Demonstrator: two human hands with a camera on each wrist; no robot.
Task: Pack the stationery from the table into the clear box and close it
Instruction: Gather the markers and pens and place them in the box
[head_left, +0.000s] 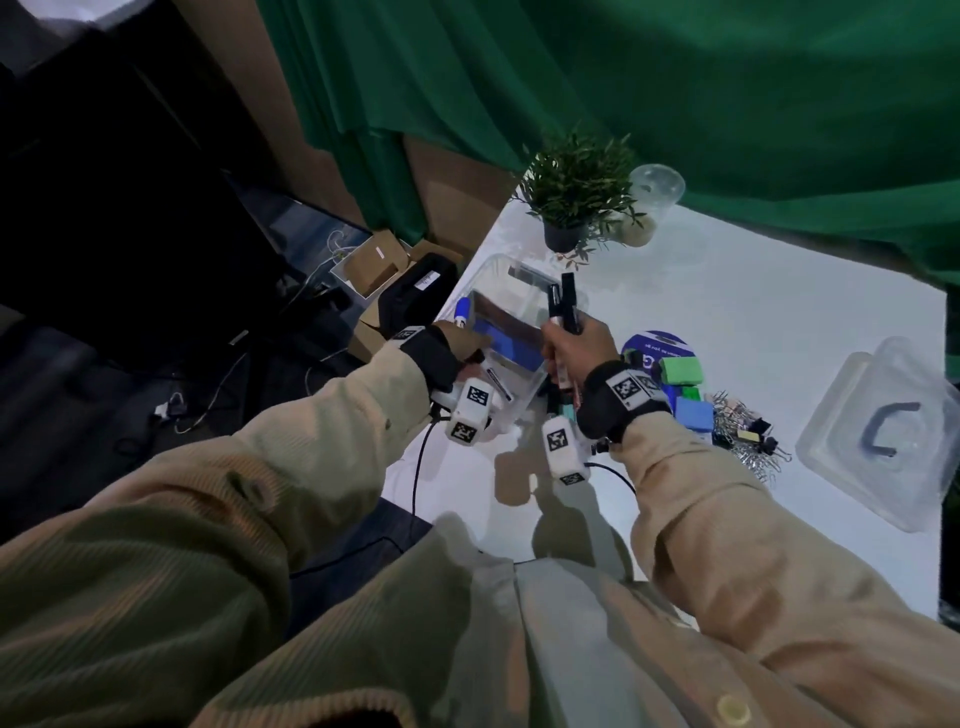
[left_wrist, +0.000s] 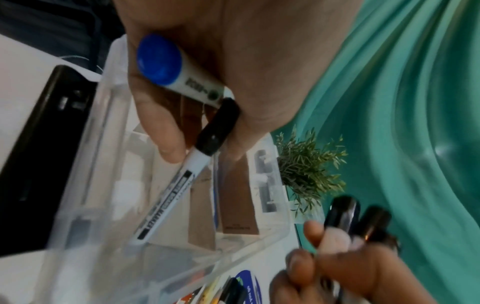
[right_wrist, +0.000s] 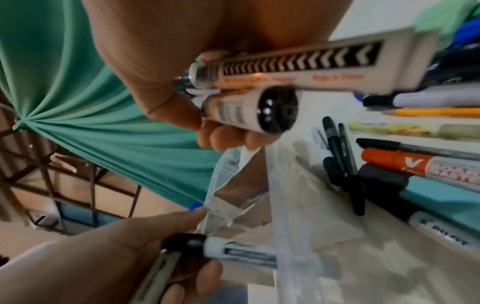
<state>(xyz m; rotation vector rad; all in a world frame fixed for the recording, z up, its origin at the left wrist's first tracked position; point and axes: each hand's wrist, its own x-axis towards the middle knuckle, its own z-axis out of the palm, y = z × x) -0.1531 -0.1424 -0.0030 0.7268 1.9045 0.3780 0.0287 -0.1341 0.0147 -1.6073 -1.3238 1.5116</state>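
Note:
The clear box (head_left: 514, 291) stands open at the table's left edge, with a blue item inside. My left hand (head_left: 465, 345) hovers over its near end and grips two markers, a blue-capped marker (left_wrist: 159, 60) and a black-capped marker (left_wrist: 182, 181) that points down into the box (left_wrist: 85, 205). My right hand (head_left: 569, 345), just right of the box, grips a bunch of black-capped markers (head_left: 563, 304) held upright; their butt ends (right_wrist: 275, 111) show in the right wrist view. More pens and markers (right_wrist: 415, 164) lie on the table beside the box.
The box's clear lid (head_left: 883, 431) lies at the right of the white table. Green sticky notes (head_left: 681, 371), a blue pad (head_left: 693, 413) and binder clips (head_left: 748, 441) are piled between hand and lid. A potted plant (head_left: 571, 202) and a clear cup (head_left: 655, 189) stand behind the box.

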